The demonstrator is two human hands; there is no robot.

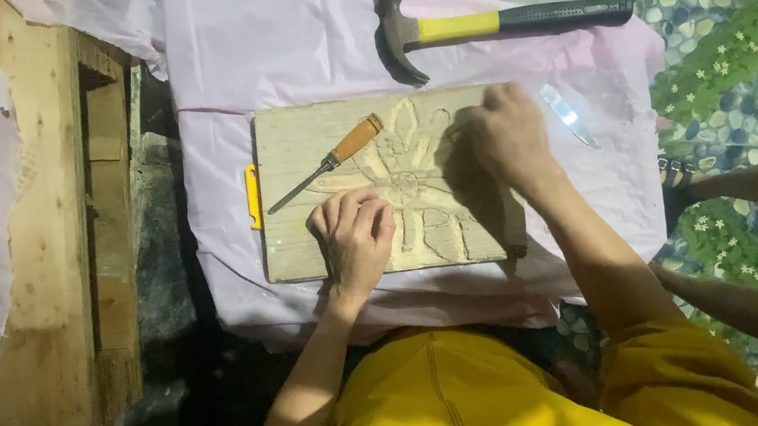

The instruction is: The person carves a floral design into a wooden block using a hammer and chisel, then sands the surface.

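A pale wooden board (304, 243) with a flower carved in relief lies on a pink sheet (277, 49). My left hand (355, 236) rests on the board's lower middle, fingers curled, knuckles up, nothing visible in it. At the board's upper right corner my right hand (506, 131) is closed in a fist and pressed to the wood; anything inside the fist is hidden. A chisel (332, 160) with an orange wooden handle lies loose on the board, up and left of my left hand.
A claw hammer (491, 24) with a yellow-and-black handle lies above the board. A small shiny blade (568, 115) lies right of my right hand. A yellow object (252, 196) sticks out at the board's left edge. A wooden pallet (54, 219) stands left.
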